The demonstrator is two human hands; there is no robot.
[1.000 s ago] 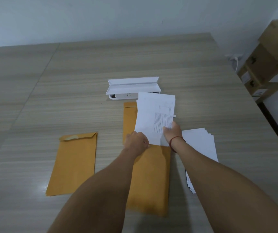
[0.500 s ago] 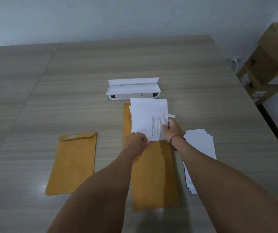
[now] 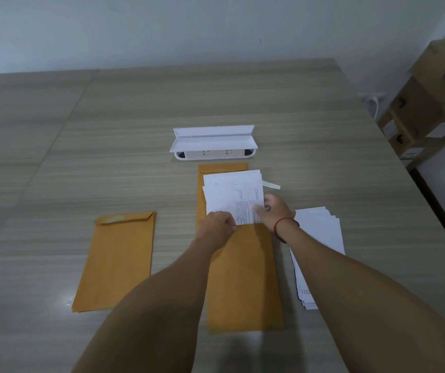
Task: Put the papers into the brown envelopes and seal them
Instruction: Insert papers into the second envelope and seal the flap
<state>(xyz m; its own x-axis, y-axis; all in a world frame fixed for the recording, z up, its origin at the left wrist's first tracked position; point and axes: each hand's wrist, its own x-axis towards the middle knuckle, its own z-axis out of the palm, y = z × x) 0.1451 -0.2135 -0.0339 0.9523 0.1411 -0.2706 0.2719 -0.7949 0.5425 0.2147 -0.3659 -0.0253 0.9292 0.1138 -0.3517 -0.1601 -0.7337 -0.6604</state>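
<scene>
Nearest me, the middle brown envelope [image 3: 242,278] lies flat on the wooden table [image 3: 54,184], and I use it as my landmark. At its far mouth my left hand [image 3: 217,227] is curled closed, pinching the near left corner of the printed sheets [image 3: 233,196] where they meet the envelope's opening. My right hand [image 3: 276,210], with a red cord at the wrist, grips the right edge of those same sheets. The sheets stick out beyond the mouth, over the envelope's open flap; how far they reach inside I cannot tell. Right of the envelope, a fanned stack of white papers [image 3: 320,238] lies partly under my right forearm. Left of it, well apart, a second brown envelope [image 3: 116,262] lies flat. Just beyond the flap, to the right, lies a thin paper strip [image 3: 271,184]. Farther beyond sits a white power strip box [image 3: 213,144]. Far right, off the table, cardboard boxes [image 3: 431,103] are stacked.
</scene>
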